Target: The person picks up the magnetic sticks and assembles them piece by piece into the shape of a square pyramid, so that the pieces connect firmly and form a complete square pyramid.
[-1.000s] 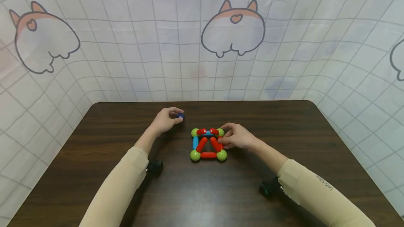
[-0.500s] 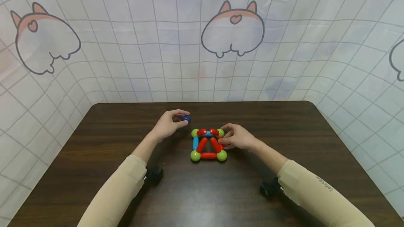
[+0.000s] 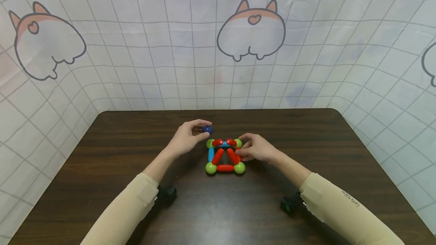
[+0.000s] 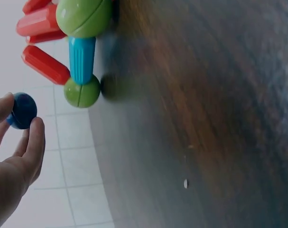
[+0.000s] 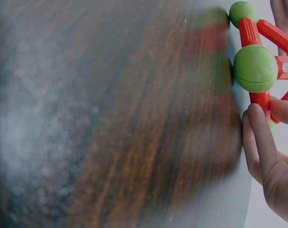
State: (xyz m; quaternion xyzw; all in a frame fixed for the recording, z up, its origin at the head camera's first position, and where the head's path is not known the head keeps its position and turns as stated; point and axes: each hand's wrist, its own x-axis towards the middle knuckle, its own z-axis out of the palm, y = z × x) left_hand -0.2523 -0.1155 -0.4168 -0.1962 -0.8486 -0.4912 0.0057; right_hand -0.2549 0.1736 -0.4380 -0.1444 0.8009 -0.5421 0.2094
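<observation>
Between thumb and fingers, my left hand (image 3: 185,136) pinches a dark blue ball (image 3: 207,129), held just behind and left of a frame of toy rods and balls. Green balls (image 3: 210,168) form the frame's corners. Red rods (image 3: 225,168) and blue rods (image 3: 211,154) join them, and more red rods slant upward and inward from the corners. My right hand (image 3: 257,148) pinches the red rod (image 5: 260,102) on the frame's right side. In the left wrist view the blue ball (image 4: 23,111) is apart from the nearest green ball (image 4: 82,91).
The frame stands on a dark wooden table (image 3: 323,143). A white grid-patterned curtain (image 3: 190,48) rises behind the table and along both sides. A black wrist camera (image 3: 167,196) hangs at the left forearm and another black camera (image 3: 289,203) at the right.
My left hand has carried the blue ball to the right and slightly nearer, toward the back left corner of the frame. The right hand and the frame have stayed in place.
</observation>
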